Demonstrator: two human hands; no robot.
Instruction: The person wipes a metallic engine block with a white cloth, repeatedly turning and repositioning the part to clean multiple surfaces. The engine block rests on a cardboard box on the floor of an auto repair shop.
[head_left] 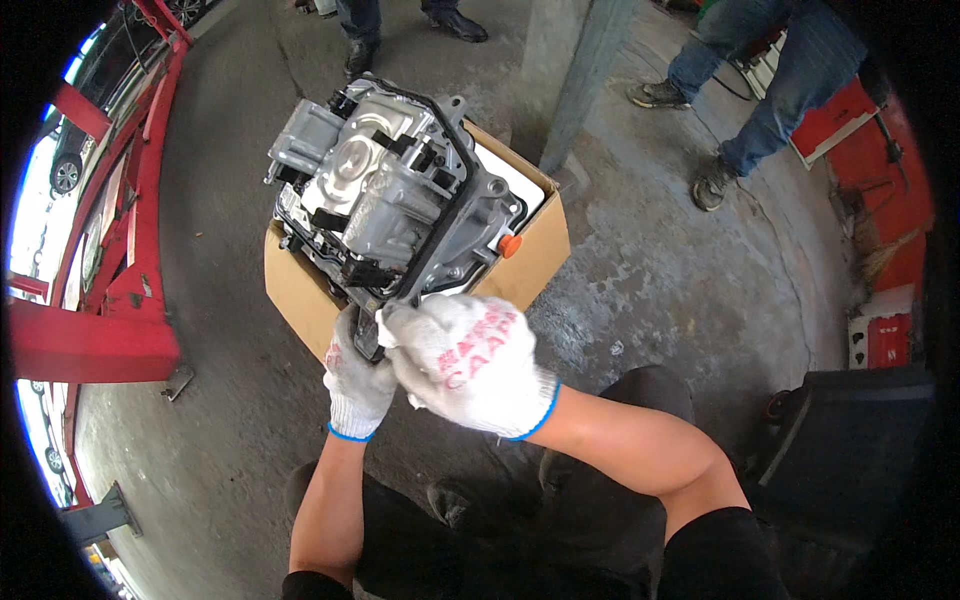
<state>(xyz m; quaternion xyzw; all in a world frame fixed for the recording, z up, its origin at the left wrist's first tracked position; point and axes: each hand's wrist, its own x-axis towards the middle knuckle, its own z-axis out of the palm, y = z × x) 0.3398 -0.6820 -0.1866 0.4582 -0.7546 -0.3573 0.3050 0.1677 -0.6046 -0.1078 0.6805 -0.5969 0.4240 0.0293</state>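
Silver-grey cast metal forms the body of a bulky mechanical assembly (390,190), which sits tilted in the mouth of an open brown cardboard box (535,255), with its upper part projecting above the rim. A black gasket strip (462,190) follows the edge of the housing, and an orange round plug (509,245) is fitted on the right side. White packing material (510,178) shows between the housing and the box wall.

The left hand (360,385), in a white knitted glove with a blue cuff, is at the near end of the assembly. Its thumb lies along the left side of a narrow dark grey end piece (368,345); the other fingers are largely hidden, so their closure cannot be determined.

The right hand (462,365), in a matching glove with red print on its back, is beside the left hand at the same end. Its fingers curl inward toward the end piece; the fingertips are concealed, and whether they grip cannot be determined.

The box stands on a grey concrete floor (640,290). A grey pillar (575,85) rises beyond the box. A person in blue jeans (800,85) stands at upper right; a red metal frame (145,220) occupies the left side.
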